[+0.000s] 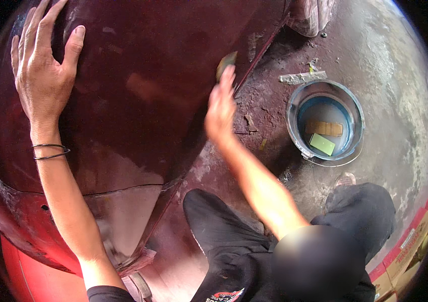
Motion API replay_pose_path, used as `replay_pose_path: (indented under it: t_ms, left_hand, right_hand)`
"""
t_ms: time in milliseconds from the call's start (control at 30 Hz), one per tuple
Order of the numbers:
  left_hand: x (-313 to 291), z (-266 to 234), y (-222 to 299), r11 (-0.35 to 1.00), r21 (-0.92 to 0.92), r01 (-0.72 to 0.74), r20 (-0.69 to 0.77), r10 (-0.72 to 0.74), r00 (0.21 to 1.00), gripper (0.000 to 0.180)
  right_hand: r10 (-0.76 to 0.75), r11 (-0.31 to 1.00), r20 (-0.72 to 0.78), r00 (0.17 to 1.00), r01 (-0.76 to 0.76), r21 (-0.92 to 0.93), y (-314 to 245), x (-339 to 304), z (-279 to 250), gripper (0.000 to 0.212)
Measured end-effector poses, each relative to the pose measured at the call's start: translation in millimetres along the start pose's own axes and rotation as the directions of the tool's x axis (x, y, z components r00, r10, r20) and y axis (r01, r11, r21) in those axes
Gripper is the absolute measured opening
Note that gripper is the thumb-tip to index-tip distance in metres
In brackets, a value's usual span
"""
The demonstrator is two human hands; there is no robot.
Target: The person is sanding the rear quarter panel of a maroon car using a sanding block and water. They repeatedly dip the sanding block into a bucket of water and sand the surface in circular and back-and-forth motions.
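Observation:
My left hand (45, 75) lies open on the dark maroon car body panel (138, 60), fingers spread and black bands round the wrist. Low on the same panel, close to its bottom edge, my right hand (221, 110) presses a thin olive-brown piece, apparently sandpaper (227, 64), against the surface. Motion smears this hand a little, and its fingers partly cover the piece. Below both hands, a seam separates the maroon panel from a lighter, dull section (128, 211).
To the right on the stained concrete floor (390, 85) stands a metal bucket (361, 121) with cloudy water, a light green block (322, 144) and a tan rectangular piece (324, 128). A whitish strip (302, 77) lies beyond it. Cardboard boxes (405, 246) sit at the lower right.

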State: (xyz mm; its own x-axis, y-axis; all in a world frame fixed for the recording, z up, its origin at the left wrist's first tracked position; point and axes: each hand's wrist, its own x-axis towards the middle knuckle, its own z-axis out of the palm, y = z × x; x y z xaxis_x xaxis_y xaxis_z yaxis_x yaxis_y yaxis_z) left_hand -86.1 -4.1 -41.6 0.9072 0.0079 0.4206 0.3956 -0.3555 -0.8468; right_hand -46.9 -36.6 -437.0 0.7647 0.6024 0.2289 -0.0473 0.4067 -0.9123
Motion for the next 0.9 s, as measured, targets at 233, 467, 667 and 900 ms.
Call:
replay_pose_path:
  t_ms: [233, 467, 667, 900]
  left_hand:
    - [-3, 5, -2, 1.0, -0.003, -0.007, -0.011, 0.007, 1.0, 0.052]
    - [2, 2, 0, 1.0, -0.006, 0.013, 0.001, -0.013, 1.0, 0.051]
    - [1, -2, 2, 0.997, -0.012, 0.072, 0.064, -0.071, 0.995, 0.044]
    - [3, -7, 3, 0.997, 0.021, 0.074, 0.064, -0.075, 0.995, 0.045]
  right_hand:
    - [0.048, 0.999, 0.045, 0.998, -0.048, 0.01, -4, -40, 10, 0.064]
    - [-0.138, 0.989, -0.198, 0.97, 0.145, 0.019, 19, 115, -34, 0.051]
    - [-0.331, 0.911, 0.38, 0.863, 0.398, -0.109, -40, -141, 27, 0.072]
    - [-0.438, 0.841, -0.079, 0.895, 0.377, -0.388, -45, 136, -7, 0.067]
